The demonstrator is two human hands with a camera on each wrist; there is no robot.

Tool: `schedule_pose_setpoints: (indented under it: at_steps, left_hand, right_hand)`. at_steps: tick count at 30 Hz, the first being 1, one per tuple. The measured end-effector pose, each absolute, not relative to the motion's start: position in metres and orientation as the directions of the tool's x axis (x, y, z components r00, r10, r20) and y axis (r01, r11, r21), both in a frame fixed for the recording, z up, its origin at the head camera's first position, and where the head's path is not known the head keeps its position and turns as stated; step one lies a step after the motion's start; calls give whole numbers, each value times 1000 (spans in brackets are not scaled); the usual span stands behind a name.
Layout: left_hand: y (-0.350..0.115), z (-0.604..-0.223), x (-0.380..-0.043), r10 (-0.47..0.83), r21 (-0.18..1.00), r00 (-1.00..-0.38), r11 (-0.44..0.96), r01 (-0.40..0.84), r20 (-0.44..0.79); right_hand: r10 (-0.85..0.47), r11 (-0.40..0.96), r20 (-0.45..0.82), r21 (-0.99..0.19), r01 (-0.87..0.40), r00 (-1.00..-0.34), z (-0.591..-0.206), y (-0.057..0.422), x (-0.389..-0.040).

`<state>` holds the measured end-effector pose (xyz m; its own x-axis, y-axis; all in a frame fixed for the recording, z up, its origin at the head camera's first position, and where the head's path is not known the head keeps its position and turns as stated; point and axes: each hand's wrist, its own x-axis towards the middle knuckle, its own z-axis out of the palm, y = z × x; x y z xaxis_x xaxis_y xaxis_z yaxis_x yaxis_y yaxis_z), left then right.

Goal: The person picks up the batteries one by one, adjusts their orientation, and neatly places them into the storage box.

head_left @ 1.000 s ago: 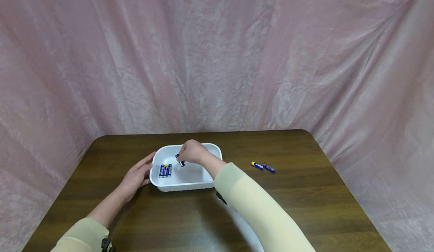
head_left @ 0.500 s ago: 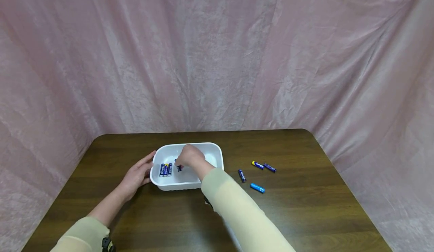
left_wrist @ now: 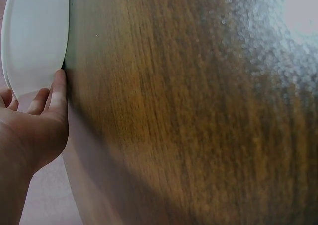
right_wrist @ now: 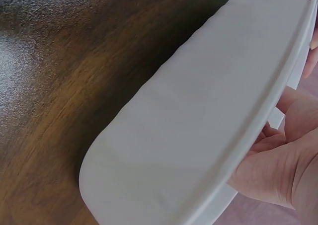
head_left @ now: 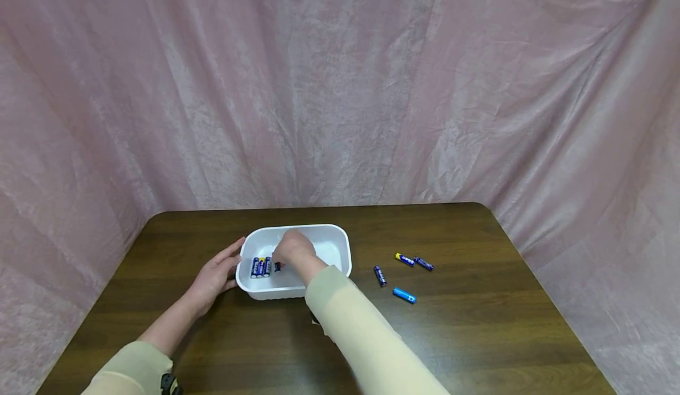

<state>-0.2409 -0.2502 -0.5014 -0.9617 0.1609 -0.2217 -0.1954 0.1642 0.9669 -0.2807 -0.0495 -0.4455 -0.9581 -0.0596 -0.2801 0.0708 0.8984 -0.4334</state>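
Note:
A white plastic tray (head_left: 297,293) stands on the wooden table. Three dark blue batteries (head_left: 261,267), the middle one yellow-tipped, lie side by side at its left end. My right hand (head_left: 294,247) reaches down inside the tray and pinches another dark battery (head_left: 277,267) just right of that row, the fingers covering most of it. In the right wrist view the tray wall (right_wrist: 189,106) hides the fingertips of my right hand (right_wrist: 273,160). My left hand (head_left: 215,277) rests its extended fingers against the tray's left end; in the left wrist view its fingers (left_wrist: 58,93) touch the outer wall.
Right of the tray, a dark blue battery (head_left: 380,276) and a light blue battery (head_left: 404,295) lie on the table (head_left: 478,324). Farther back are a yellow-tipped battery (head_left: 405,260) and a dark one (head_left: 423,263), close together. A pink curtain (head_left: 340,88) hangs behind.
My right hand has lowered the battery from above the tray floor and moved it left, toward the row. Its forearm has shifted left, uncovering two batteries on the table. My left hand stays put.

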Motion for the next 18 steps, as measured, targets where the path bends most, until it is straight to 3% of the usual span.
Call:
schedule_pose_setpoints:
  at_steps: [18]
  left_hand:
    - [-250, -504, -240, 171, 974, -965, 141, -178, -201]
  right_hand:
    - [-32, 896, -279, -434, 96, -960, -448, -57, -278]
